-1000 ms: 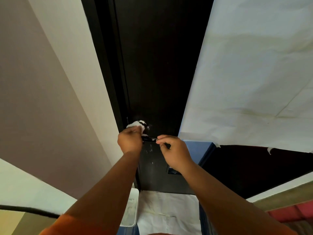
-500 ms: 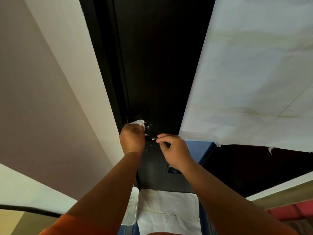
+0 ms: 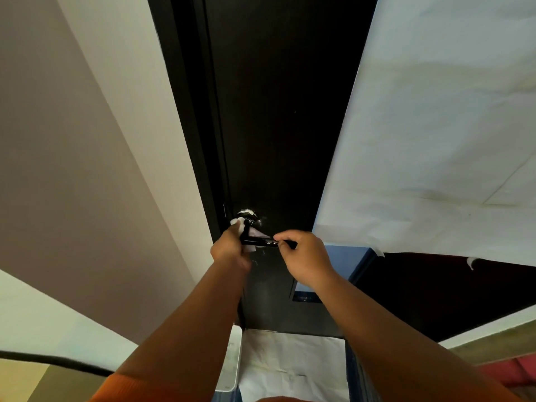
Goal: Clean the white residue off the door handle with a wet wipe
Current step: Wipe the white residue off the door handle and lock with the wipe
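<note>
Left hand [image 3: 229, 252] grip curled round crumpled white wet wipe [image 3: 254, 233] at base of black lever door handle [image 3: 258, 242]; right hand [image 3: 304, 256] grip pinches lever's free end; white residue [image 3: 246, 212] just above handle base.

dark door [image 3: 275, 111] carries the door handle [image 3: 256, 242] near its left edge; lever black, roughly horizontal; white residue [image 3: 246, 212] on the round base above the lever; pale speckles on the panel just below; white paper sheet [image 3: 290, 364] lies at the door's foot
</note>
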